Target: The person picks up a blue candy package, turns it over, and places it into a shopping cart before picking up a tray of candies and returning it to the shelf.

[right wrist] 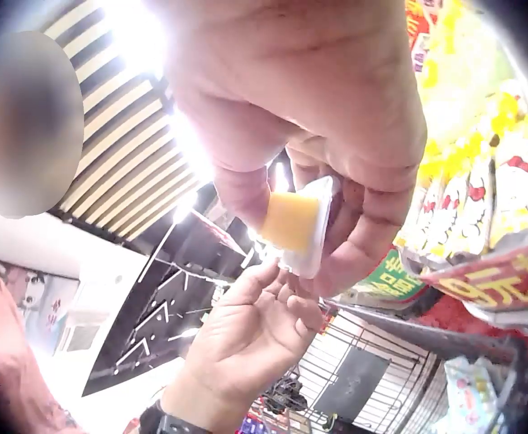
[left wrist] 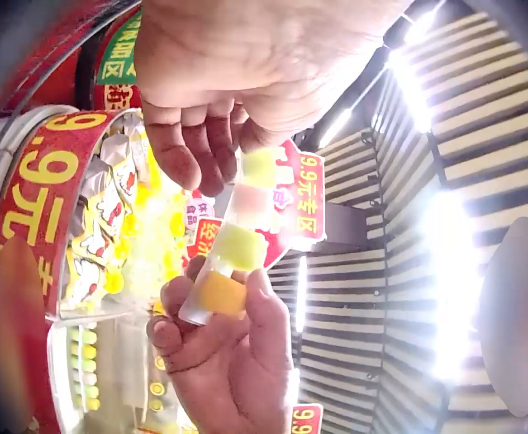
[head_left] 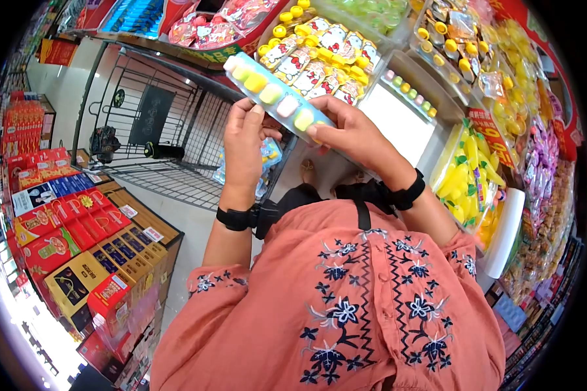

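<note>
A long strip pack of jelly cups [head_left: 267, 92], pastel yellow, green and white, slants in front of the person's chest. At its lower right end the right hand [head_left: 359, 133] grips it, thumb along the near edge and fingers behind. The left hand [head_left: 242, 143] pinches the near edge around the middle with its thumb and fingertips. From the right wrist, an orange cup [right wrist: 291, 221] shows between the right thumb and fingers. In the left wrist view the right hand [left wrist: 232, 362] holds the end of the pack below the left hand [left wrist: 232, 81].
A similar strip [head_left: 407, 94] lies in a white display bin [head_left: 394, 124] at the right. Beyond the hands are yellow-capped cartoon packets [head_left: 316, 58]. A wire shopping cart [head_left: 176, 156] stands at the left, near stacked boxes [head_left: 65, 228]. Banana-shaped sweets [head_left: 469, 176] sit at right.
</note>
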Available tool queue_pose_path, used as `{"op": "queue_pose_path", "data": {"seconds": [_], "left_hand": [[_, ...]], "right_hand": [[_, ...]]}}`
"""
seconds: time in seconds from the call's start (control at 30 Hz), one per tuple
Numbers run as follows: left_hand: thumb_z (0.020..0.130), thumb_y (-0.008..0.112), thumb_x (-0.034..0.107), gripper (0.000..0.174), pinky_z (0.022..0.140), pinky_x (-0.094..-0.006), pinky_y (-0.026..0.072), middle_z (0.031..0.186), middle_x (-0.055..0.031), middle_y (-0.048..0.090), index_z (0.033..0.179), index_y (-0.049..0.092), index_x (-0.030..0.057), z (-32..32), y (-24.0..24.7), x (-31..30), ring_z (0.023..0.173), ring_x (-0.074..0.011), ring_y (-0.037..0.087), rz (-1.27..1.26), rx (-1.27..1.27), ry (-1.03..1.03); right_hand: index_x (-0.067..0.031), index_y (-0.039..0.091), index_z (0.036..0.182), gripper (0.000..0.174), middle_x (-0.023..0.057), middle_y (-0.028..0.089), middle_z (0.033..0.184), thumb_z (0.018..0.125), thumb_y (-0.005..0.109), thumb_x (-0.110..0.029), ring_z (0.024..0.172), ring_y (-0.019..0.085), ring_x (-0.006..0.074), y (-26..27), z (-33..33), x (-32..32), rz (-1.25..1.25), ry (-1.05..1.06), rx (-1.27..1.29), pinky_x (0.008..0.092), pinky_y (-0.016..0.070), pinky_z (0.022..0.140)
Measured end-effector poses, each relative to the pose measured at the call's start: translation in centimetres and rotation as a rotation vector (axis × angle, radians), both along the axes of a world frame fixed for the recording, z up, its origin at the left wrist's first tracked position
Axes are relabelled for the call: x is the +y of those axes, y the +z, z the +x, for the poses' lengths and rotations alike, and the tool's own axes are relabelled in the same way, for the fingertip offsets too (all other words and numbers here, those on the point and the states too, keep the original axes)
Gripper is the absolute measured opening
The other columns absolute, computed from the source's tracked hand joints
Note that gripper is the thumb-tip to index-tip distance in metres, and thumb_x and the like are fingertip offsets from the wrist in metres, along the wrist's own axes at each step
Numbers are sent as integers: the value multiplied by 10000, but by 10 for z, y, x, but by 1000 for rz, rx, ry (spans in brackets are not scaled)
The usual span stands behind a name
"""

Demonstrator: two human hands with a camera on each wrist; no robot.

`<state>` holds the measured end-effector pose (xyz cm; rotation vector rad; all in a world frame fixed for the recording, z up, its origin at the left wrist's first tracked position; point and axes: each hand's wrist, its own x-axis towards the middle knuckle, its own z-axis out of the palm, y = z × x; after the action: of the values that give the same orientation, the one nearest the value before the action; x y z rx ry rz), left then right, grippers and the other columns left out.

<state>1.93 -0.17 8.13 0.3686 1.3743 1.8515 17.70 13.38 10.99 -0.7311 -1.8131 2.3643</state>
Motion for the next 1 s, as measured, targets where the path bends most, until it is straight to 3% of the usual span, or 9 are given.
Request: {"op": "queue_pose_path", "data": {"seconds": [0.2,0.27,0.33,0.43,0.47,0.6,0.73,0.77,1.0], "left_hand": [[1021,538,210,296,778,-297,564,1071,-91,647,1240,505,15,8,3,14,900,-144,657,151,-311,-83],[985,552,150,315,826,-309,557,1035,-66,630,1261,497,7,5,-3,9,931,-145,651,172,-383,-140],[967,554,140,327,774,-279,535,962,-40,601,1254,503,-7,8,7,6,878,-130,613,246,-506,-212],[979,568,237,396,622,-274,423,852,-20,525,1267,503,-26,8,2,9,732,-135,478,488,-939,-389],[980,569,247,418,619,-280,420,850,-27,523,1280,493,-33,9,2,10,728,-136,478,510,-1003,-443],[983,556,248,481,610,-301,423,842,-57,519,1331,450,-65,18,5,9,707,-149,487,561,-1181,-587],[960,572,211,536,614,-315,442,846,-63,514,1363,394,-95,31,0,9,698,-162,498,582,-1299,-673],[958,575,209,553,615,-317,444,847,-63,511,1371,380,-102,35,1,7,699,-163,499,573,-1314,-674],[956,587,231,596,622,-312,448,848,-61,492,1395,361,-103,35,-9,8,700,-155,488,549,-1300,-707]], "right_hand": [[-36,574,1228,453,90,649,975,852,727,-237,873,649,182,24,4,-21,573,-67,173,336,529,741],[-20,584,1214,483,94,663,912,850,751,-291,798,654,156,39,7,-25,407,30,118,301,526,712],[-5,583,1210,448,71,670,914,891,725,-286,803,648,127,46,7,-27,379,17,229,279,520,719],[6,547,1249,405,52,656,957,951,654,-246,827,632,117,50,8,-15,-4,-150,313,264,515,768],[16,520,1275,431,72,632,1013,958,644,-248,842,636,125,33,11,-2,309,-217,152,266,526,751],[-16,448,1395,546,98,564,1180,968,639,-300,814,630,120,24,12,25,273,-338,122,253,532,680],[-19,468,1390,574,66,604,1098,949,667,-327,812,647,119,22,11,35,92,-329,121,247,528,674],[-31,542,1307,482,22,626,985,949,669,-328,777,635,89,22,12,37,74,-314,132,236,519,664],[-22,566,1167,307,35,650,880,959,655,-230,698,635,91,11,16,35,-74,-439,174,237,530,607]]}}
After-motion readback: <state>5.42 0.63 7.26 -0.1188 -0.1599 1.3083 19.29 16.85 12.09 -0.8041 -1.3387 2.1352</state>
